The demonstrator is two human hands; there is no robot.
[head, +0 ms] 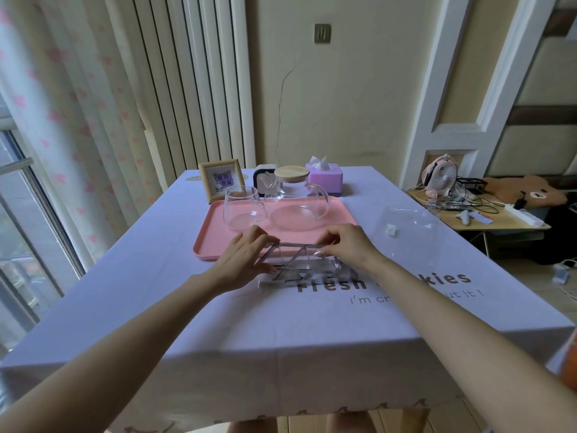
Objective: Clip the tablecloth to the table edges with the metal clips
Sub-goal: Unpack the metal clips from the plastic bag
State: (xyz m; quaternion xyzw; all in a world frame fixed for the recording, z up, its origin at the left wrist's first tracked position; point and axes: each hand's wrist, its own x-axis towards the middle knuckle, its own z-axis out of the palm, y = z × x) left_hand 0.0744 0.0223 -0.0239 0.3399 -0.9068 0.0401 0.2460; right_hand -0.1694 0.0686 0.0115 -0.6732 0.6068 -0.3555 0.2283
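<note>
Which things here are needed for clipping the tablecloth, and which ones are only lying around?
For the job: metal clips, held by the left hand and right hand; tablecloth.

Lying about: pink tray, glass cup, glass teapot, picture frame, tissue box, clear plastic bag.

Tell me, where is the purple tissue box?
In the head view, the purple tissue box sits at the far end of the tablecloth, just right of the glass teapot.

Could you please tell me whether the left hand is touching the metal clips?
Touching. In the head view the left hand pinches the left end of the metal clips, with no gap visible between them.
</note>
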